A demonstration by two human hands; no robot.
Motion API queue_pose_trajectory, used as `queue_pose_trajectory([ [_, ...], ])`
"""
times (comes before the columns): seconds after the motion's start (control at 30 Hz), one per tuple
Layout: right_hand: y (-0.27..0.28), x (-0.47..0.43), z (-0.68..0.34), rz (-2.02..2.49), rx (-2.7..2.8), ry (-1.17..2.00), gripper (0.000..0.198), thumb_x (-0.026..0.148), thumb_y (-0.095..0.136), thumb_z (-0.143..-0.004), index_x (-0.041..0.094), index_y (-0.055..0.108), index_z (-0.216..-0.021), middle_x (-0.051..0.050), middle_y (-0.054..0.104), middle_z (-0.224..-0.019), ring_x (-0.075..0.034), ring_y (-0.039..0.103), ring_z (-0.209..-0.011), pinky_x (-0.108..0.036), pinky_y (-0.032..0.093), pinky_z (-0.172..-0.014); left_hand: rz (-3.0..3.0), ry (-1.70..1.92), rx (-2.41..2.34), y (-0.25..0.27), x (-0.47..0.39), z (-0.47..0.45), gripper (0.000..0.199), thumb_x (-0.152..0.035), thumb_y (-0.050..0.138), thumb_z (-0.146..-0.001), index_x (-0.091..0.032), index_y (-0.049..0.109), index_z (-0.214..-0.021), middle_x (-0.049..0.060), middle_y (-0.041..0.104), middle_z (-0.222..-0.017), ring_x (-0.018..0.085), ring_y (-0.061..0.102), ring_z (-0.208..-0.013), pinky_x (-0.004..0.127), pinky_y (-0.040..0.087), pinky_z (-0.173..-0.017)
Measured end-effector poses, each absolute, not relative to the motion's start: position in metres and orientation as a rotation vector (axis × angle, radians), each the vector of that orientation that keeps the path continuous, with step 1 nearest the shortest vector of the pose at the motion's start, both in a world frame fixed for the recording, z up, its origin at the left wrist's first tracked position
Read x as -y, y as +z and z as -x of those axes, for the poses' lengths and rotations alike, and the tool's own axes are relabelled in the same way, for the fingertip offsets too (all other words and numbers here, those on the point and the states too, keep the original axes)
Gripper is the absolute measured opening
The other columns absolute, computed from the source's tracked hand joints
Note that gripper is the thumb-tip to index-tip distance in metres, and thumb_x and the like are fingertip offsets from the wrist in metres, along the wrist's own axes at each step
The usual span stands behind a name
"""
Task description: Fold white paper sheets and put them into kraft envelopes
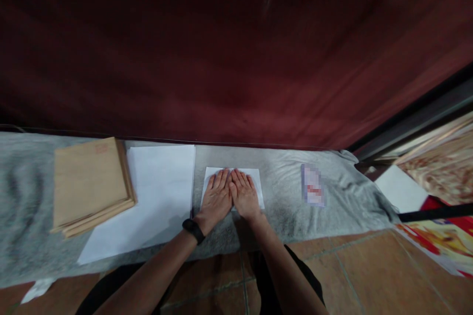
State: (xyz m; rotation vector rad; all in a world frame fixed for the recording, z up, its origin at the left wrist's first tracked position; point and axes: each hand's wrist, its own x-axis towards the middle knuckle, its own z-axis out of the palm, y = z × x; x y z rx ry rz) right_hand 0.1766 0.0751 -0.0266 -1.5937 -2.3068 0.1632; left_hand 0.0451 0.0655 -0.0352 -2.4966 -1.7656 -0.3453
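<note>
A small rectangle of white paper lies on the grey cloth, mostly covered by my hands. My left hand rests flat on its left half, fingers stretched out and pointing away from me. Beside it my right hand presses flat on the right half, with the fingers straight. The two hands touch along their inner edges. Whether the paper is folded under them I cannot tell. To the left are large white sheets, and a stack of brown paper envelopes partly overlaps them.
The grey cloth stretches along a dark red wall-like surface. A blurred-out small card lies to the right. Beyond the cloth's right end are a dark bar and a colourful printed sheet. Brown floor tiles show in front.
</note>
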Motion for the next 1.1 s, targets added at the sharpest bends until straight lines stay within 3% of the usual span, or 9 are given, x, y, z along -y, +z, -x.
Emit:
queue_pose_trajectory([
  [0.47, -0.040, -0.078, -0.187, 1.682, 2.296, 0.008, 0.050, 0.034, 0.031, -0.108, 0.020, 0.040, -0.155, -0.010, 0.038, -0.161, -0.026, 0.034, -0.150, -0.048, 0.026, -0.122, 2.458, -0.451, 1.868, -0.032, -0.067, -0.038, 0.057, -0.026, 0.031, -0.100, -0.009, 0.040, -0.153, 0.016, 0.035, -0.162, 0.027, 0.026, -0.153, 0.049, 0.016, -0.126],
  [0.8, -0.044, -0.074, -0.213, 1.792, 2.225, -0.081, 0.053, 0.035, 0.034, -0.107, 0.015, 0.037, -0.156, -0.015, 0.037, -0.161, -0.027, 0.033, -0.150, -0.049, 0.027, -0.120, 2.423, -0.426, 1.912, -0.031, -0.059, -0.033, 0.062, -0.042, 0.036, -0.101, -0.009, 0.039, -0.154, 0.018, 0.034, -0.162, 0.029, 0.026, -0.153, 0.048, 0.015, -0.126],
  [1.1, -0.047, -0.074, -0.228, 1.850, 2.189, -0.088, 0.055, 0.038, 0.028, -0.107, 0.013, 0.038, -0.156, -0.016, 0.041, -0.159, -0.028, 0.036, -0.148, -0.052, 0.025, -0.120, 2.429, -0.429, 1.922, -0.032, -0.056, -0.033, 0.062, -0.043, 0.037, -0.101, -0.010, 0.040, -0.153, 0.017, 0.035, -0.162, 0.029, 0.027, -0.153, 0.049, 0.015, -0.125],
])
